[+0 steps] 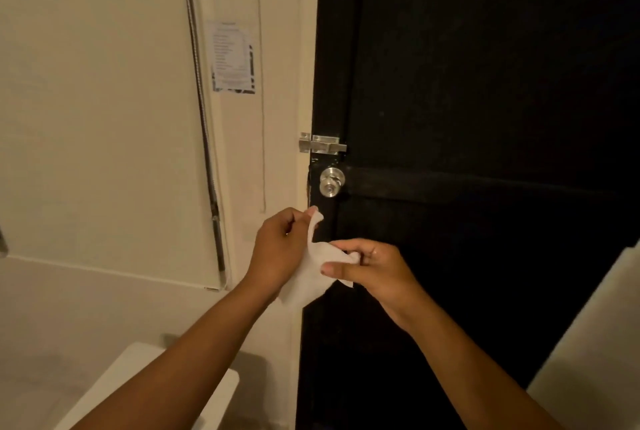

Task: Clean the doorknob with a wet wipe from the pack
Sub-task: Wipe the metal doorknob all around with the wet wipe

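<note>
Head view, looking forward and down in dim warm light. At about nine o'clock a cream wall [97, 118] fills the left side, with a thin metal conduit [202, 111] running down it and a printed paper notice [232, 57] stuck up at about eleven o'clock. At seven o'clock sits the corner of a white box-like object [221, 381]; what it is cannot be made out.

Near centre, the left hand [280, 249] pinches the upper corner of a white wet wipe [313, 277] between thumb and fingertips. The wipe hangs between both hands, partly unfolded. Just to its right, at about five o'clock from centre, the right hand [377, 273] grips the wipe's other edge, fingers curled around it. Both hands are closed on the wipe.

Directly above the hands, at twelve o'clock from them, the round silver doorknob [331, 182] stands on the left edge of a black door [485, 118], near the hands but not touched. A silver slide bolt [322, 144] sits just above the knob.

The pack is not in view. The step in hand appears to be spreading or bunching the wipe ready for use. The next move likely calls for one hand to lift the wipe up to the knob and wrap it around the metal.
</note>
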